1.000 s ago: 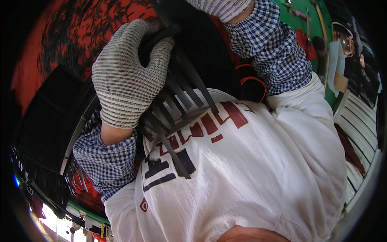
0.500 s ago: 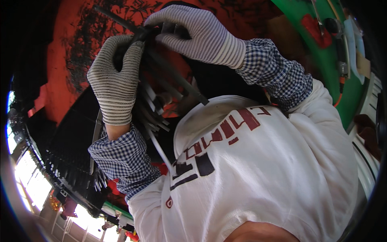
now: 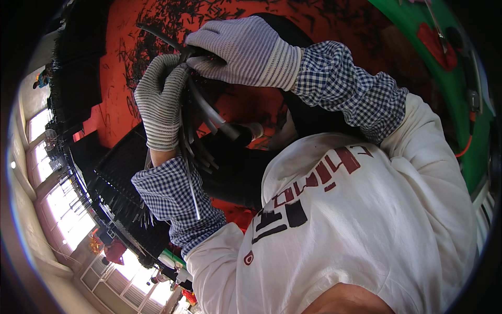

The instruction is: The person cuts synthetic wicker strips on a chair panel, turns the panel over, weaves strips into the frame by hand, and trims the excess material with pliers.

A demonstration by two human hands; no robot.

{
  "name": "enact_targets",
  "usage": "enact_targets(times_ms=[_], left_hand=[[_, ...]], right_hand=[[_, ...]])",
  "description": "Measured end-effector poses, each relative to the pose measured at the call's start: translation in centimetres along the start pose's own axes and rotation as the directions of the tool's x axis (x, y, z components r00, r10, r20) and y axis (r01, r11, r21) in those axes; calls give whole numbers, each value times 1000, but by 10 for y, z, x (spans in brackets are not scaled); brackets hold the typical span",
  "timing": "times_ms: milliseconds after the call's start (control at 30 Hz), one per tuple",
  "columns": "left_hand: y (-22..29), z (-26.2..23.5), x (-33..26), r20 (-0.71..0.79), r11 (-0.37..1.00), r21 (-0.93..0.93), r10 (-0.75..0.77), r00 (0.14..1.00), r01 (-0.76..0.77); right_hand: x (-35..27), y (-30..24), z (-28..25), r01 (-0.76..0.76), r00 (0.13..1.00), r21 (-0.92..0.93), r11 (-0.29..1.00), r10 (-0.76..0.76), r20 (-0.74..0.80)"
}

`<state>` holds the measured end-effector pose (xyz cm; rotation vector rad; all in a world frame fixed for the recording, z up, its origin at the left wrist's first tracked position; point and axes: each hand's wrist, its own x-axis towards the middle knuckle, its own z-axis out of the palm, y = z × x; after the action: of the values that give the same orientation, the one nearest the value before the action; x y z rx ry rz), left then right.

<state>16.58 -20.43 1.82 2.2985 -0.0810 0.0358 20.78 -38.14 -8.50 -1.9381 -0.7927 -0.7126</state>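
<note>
In a striped knit glove, my left hand (image 3: pixel 161 104) is closed round a bunch of dark flat strips (image 3: pixel 212 111). Their loose ends hang below it, and one long grey strip (image 3: pixel 192 189) reaches down over my checked sleeve. Fingertips of my right hand (image 3: pixel 243 52), gloved alike, pinch the strips right beside my left thumb. Out of that spot a single dark strip (image 3: pixel 158 34) sticks up to the left. Fingers and gloves hide just how the strips cross between them.
Short black scraps (image 3: pixel 167 18) litter the red surface (image 3: pixel 119 91) beyond my hands. A black woven piece with fringed ends (image 3: pixel 123 170) lies at the left. To the right, a green surface (image 3: pixel 389 9) bears a red item (image 3: pixel 435 46) and an orange cable (image 3: pixel 464 150).
My view has shifted, so more of the windows at left shows. My right fingers have come down closer against my left hand, and the hanging strips have swung.
</note>
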Motion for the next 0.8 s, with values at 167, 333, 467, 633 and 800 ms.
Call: enact_targets(times_ms=[167, 333, 467, 633, 800], left_hand=[[-3, 3, 2, 0, 996, 87, 24, 1000, -24], [-5, 6, 2, -22, 991, 116, 68, 997, -65], [-4, 12, 2, -47, 984, 140, 118, 992, -110], [0, 15, 3, -49, 974, 181, 150, 987, -139], [7, 12, 2, 7, 985, 144, 95, 995, -95]], right_hand=[[4, -6, 4, -16, 1000, -75, 997, 16, 10], [5, -11, 3, -39, 999, -75, 996, 38, -21], [6, -14, -6, -81, 996, -44, 996, 83, 38], [4, -16, -9, -117, 993, -23, 993, 117, 7], [11, -2, -24, -134, 991, 171, 976, 136, 2]])
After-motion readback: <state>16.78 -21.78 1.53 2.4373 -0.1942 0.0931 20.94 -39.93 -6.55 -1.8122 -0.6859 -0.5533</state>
